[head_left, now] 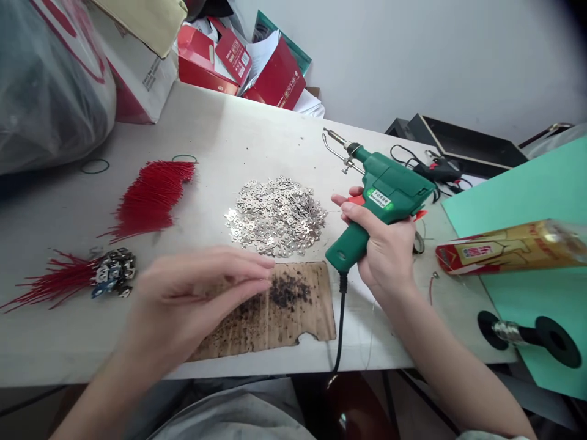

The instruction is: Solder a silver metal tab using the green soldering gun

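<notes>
My right hand [385, 244] is wrapped round the handle of a green soldering gun [389, 186], whose metal tip points to the far left, with a finger by the orange trigger. Slightly blurred, my left hand [197, 299] hovers over a scorched piece of cardboard [316, 293], thumb and fingers closed in a pinch; whatever they hold, if anything, I cannot make out. Beyond the cardboard lies a heap of small silver metal tabs [277, 214]. To the left are a bundle of red wires [149, 198] and a bunch of red wires with metal tabs on their ends [112, 275].
A black cord [342, 324] runs from the gun over the table's front edge. On the right are a solder spool [527, 335] and a gold-red bottle [509, 247]. Red boxes [279, 76] and a large plastic bag [50, 91] occupy the back left.
</notes>
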A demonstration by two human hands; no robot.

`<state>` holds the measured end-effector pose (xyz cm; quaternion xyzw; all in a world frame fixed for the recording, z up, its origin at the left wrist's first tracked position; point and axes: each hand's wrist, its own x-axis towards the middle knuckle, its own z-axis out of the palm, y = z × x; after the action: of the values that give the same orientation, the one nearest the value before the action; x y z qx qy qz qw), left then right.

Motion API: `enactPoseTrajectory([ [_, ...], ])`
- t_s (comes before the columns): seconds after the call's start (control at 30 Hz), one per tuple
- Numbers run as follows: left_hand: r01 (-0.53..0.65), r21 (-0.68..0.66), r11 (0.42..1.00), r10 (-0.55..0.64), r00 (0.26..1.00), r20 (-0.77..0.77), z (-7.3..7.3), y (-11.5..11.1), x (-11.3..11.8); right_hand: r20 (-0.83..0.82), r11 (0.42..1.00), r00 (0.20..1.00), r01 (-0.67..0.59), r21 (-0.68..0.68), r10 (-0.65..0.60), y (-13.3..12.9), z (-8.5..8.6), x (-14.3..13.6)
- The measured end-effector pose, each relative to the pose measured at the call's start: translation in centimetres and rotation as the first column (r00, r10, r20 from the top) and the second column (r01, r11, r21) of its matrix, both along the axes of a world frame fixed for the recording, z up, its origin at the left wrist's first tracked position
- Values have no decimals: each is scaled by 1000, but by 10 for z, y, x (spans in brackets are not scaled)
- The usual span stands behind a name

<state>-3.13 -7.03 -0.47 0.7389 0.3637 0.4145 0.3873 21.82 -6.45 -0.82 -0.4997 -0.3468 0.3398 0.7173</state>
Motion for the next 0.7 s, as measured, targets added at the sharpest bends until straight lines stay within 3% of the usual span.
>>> enactPoseTrajectory([
  [0.13, 56, 48, 997, -52, 996, -72, -10, -13, 0, 8, 1000, 1000, -18, -24, 19, -3, 1, -3],
  [0.27, 51, -4, 999, -51, 994, -96, -17, -17, 2, -85, 996, 995, -51, -70, 45, -3, -3, -4],
  [0.43, 103, 80, 991, -86, 978, -189, -23, -16, -3, -207, 988, 976, -98, -116, 73, -1, -6, -2],
  [0.7, 228, 149, 962, -160, 917, -366, -29, -10, -9, -255, 987, 964, -113, -116, 80, 2, -8, -1],
])
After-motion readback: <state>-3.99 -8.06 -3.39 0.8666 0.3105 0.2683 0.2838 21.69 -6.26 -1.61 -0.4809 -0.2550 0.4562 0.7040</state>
